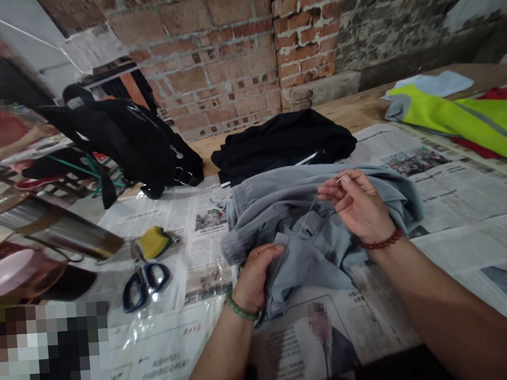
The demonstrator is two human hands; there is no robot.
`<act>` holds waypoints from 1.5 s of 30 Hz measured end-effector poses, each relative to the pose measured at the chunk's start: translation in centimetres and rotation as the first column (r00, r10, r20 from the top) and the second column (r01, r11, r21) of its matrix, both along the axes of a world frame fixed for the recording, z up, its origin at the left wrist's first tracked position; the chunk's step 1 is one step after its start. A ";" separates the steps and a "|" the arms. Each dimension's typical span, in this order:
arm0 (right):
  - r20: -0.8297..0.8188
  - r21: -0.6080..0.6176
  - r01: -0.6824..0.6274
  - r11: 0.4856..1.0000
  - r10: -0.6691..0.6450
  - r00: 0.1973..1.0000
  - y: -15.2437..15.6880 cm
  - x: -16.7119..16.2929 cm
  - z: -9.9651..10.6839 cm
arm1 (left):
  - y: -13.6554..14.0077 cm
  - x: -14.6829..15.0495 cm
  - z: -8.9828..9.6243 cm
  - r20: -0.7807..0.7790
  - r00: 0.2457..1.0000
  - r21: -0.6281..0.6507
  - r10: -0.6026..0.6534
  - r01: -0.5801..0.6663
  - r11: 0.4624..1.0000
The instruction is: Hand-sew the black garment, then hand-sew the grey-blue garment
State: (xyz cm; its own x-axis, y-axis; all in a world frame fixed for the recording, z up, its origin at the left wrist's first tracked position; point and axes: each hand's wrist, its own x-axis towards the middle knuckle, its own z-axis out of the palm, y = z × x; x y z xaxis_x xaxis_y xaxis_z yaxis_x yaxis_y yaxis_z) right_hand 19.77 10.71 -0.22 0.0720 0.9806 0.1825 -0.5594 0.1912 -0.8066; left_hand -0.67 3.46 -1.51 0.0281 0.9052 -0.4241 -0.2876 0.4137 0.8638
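Grey trousers [315, 209] lie bunched up on the newspaper-covered table. My left hand [257, 273], with a green bead bracelet at the wrist, grips a fold of the grey cloth between thumb and fingers; the fingers under the cloth are hidden. Above the cloth and to the right, my right hand [356, 200] pinches a sewing needle [338, 180] between thumb and forefinger. A pale thread [310, 212] runs taut from near that hand down to the cloth beside my left thumb. Red beads circle the right wrist.
Blue-handled scissors [144, 278] and a yellow-green sponge [154, 241] lie left. Beyond them are a metal flask [51, 224] and a pink-lidded container [14, 273]. A black bag [124, 144], black clothing [284, 138] and a yellow vest [470, 120] lie behind. A person [6, 129] sits far left.
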 end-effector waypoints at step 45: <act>0.902 0.244 -0.545 0.802 0.018 0.431 -1.4 -2.5 -1.9 | 0.4 0.2 0.4 0.093 0.996 0.050 -0.006 0.002 0.999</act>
